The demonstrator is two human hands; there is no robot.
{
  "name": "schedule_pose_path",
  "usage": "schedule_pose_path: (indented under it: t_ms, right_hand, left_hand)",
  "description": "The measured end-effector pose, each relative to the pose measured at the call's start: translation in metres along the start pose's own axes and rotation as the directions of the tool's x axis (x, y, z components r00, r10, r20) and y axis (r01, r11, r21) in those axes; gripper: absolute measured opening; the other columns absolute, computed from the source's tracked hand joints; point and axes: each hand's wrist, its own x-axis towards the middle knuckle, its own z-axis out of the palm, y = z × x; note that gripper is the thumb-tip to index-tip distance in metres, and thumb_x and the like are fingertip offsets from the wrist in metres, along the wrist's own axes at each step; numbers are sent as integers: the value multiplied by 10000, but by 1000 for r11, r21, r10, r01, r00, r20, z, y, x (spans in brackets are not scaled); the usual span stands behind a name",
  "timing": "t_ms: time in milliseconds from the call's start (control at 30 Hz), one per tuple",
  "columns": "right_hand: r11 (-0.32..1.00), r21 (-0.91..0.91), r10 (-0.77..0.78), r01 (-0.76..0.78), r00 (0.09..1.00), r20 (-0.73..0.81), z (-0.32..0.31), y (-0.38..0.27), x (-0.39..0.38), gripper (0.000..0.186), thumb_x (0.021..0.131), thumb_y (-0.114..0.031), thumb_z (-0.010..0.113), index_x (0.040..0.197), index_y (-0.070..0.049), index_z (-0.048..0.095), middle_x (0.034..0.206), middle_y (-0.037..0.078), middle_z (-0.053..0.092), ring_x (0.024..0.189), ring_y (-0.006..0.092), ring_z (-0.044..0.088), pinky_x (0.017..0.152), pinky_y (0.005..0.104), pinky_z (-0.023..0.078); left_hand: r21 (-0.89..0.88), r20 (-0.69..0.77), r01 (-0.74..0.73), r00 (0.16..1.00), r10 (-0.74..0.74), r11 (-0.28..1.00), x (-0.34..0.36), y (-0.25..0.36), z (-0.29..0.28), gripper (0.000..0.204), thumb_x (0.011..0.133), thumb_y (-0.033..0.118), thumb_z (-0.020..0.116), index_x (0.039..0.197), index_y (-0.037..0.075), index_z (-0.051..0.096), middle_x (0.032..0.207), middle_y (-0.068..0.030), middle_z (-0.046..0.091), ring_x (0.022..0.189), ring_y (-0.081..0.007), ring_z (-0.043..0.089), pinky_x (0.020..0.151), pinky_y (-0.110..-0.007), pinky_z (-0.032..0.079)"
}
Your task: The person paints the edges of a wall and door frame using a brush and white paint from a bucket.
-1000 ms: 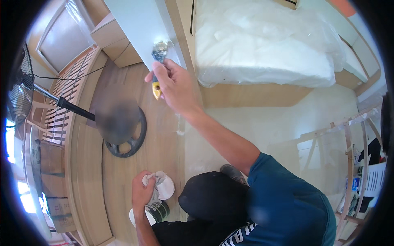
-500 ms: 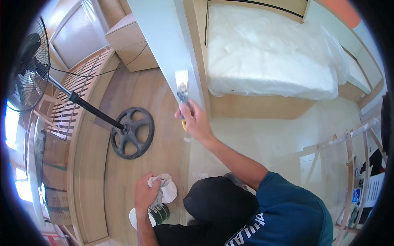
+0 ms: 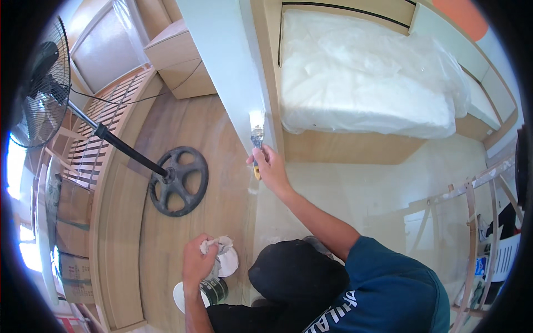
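My right hand (image 3: 272,168) is closed around the handle of a paintbrush (image 3: 257,136), dark with a yellow end. Its white-coated bristles touch the narrow edge of an upright white panel (image 3: 222,61), near its lower end, where the surface glistens. Low on the left, my left hand (image 3: 197,261) grips a crumpled, greyish-white rag (image 3: 223,244). Just under the rag lies a round white surface (image 3: 229,266), partly covered by it. Close to my left wrist stands a dark green can (image 3: 215,289); my forearm hides part of it and of a white disc (image 3: 179,296) beside it.
Left of the panel, a pedestal fan (image 3: 130,150) rests its wheel-like base (image 3: 179,182) on the wooden floor. Beyond it is a slatted bed frame (image 3: 105,116), with cardboard boxes (image 3: 75,222) beside it. A plastic-wrapped mattress (image 3: 366,77) lies at right; a wooden frame (image 3: 472,238) stands far right.
My right hand has drawn the brush down along the panel and slightly to the right. My left hand stays in place with the rag.
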Motion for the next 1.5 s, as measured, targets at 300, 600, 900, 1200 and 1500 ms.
schedule_pose_path:
  t_ms: [300, 600, 900, 1200, 1500]
  right_hand:
    - [964, -21, -265, 264, 964, -26, 13, -37, 42, 345, 1075, -296, 550, 1230, 2, 627, 838, 28, 706, 609, 69, 530, 559, 269, 435]
    - [971, -126, 193, -203, 977, -90, -18, 142, 5, 360, 1055, -340, 563, 1081, 1, 676, 805, 56, 720, 568, 125, 601, 518, 307, 490]
    - [995, 94, 40, -42, 999, 20, 17, -13, 41, 416, 1063, -419, 600, 1030, -22, 721, 842, 32, 677, 652, 68, 572, 515, 266, 465]
    - [921, -344, -45, 184, 926, 376, 46, -52, -28, 378, 1103, -369, 489, 1063, -43, 676, 786, 7, 625, 715, 104, 553, 687, 314, 466]
    - [667, -192, 67, 720, 199, 978, 153, 52, -111, 269, 954, -226, 606, 1110, -49, 735, 866, 199, 697, 787, 349, 671, 759, 413, 526]
  left_hand:
    - [22, 15, -8, 1000, 8, 1000, 1, 3, -1, 157, 890, 135, 676, 906, -21, 672, 708, -122, 643, 668, -174, 612, 641, -352, 488]
    - [73, 13, 37, 999, -38, 997, -4, -7, -3, 214, 892, 205, 683, 945, -2, 687, 754, -173, 674, 678, -283, 656, 657, -386, 503]
    - [91, 77, 52, 995, -59, 994, 4, -3, -7, 226, 882, 224, 688, 973, 17, 701, 853, -193, 708, 799, -350, 695, 750, -415, 527]
    - [-90, -195, -475, 870, 452, 875, -59, 98, 10, 242, 738, 175, 789, 959, 114, 711, 866, -94, 716, 780, -321, 716, 687, -403, 561]
    - [78, -349, -734, 613, 709, 674, -83, 99, 23, 354, 762, 263, 801, 1070, 118, 704, 862, 29, 603, 726, -148, 589, 672, -310, 446]
